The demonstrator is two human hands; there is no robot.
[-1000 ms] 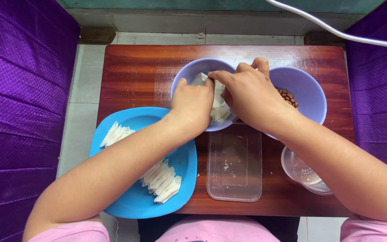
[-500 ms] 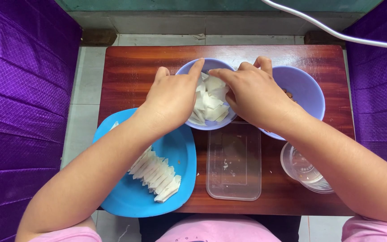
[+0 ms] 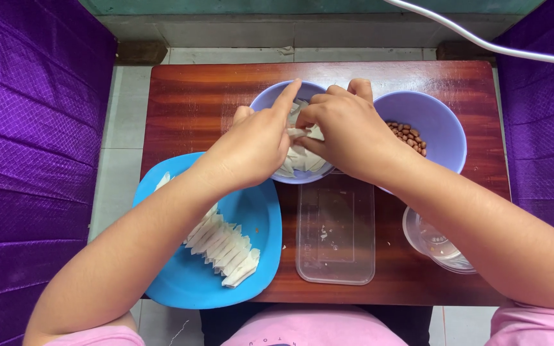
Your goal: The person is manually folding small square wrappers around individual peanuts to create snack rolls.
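My left hand (image 3: 254, 144) and my right hand (image 3: 347, 131) meet over a lilac bowl (image 3: 267, 97) that holds white folded wrappers (image 3: 299, 160). Both pinch one white wrapper (image 3: 302, 132) between their fingertips above the bowl; the left index finger points up. A second lilac bowl (image 3: 431, 112) to the right holds brown peanuts (image 3: 408, 136). A blue plate (image 3: 190, 282) at the near left carries a row of folded white pieces (image 3: 222, 247).
A clear rectangular plastic container (image 3: 335, 234) lies in front of the bowls on the red-brown wooden table (image 3: 193, 96). A small clear cup (image 3: 437, 247) stands at the near right. Purple cloth (image 3: 33, 128) hangs on both sides. A white cable (image 3: 482, 41) crosses the top right.
My left hand drew back to the left, then came in again over the wrapper bowl and joined the right hand on a white wrapper. The right hand stayed over the bowl.
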